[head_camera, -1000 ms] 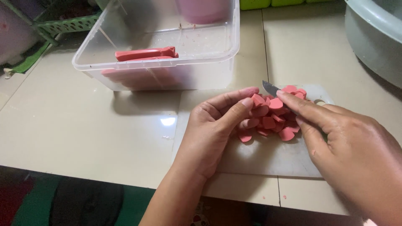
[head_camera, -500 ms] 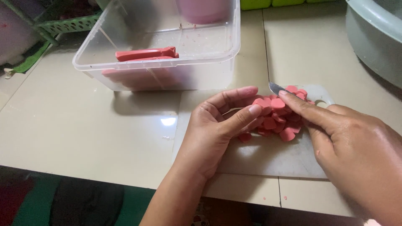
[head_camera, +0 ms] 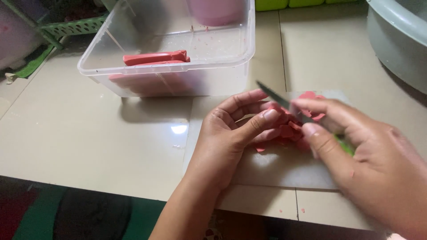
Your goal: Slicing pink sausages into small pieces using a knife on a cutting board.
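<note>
Your left hand (head_camera: 227,133) rests on the grey board (head_camera: 280,166), and its fingers (head_camera: 260,122) curl over the pink slices (head_camera: 289,126), touching them and keeping the pile together rather than gripping one piece. Your right hand (head_camera: 369,164), at about 3 o'clock from the pile, is clenched on a knife (head_camera: 278,98); the blade lies tilted above the slices with its tip toward 10 o'clock, and it is blurred, so I cannot tell if it touches them.

Judging by the pile, much cutting is already done: many round slices lie on the board. I cannot see any uncut piece under your fingers. At 11 o'clock on the worktop (head_camera: 89,138), the clear box (head_camera: 178,75) holds some whole pink sticks (head_camera: 155,58), so it seems more remain to be cut. A grey basin (head_camera: 396,40) stands at 2 o'clock.
</note>
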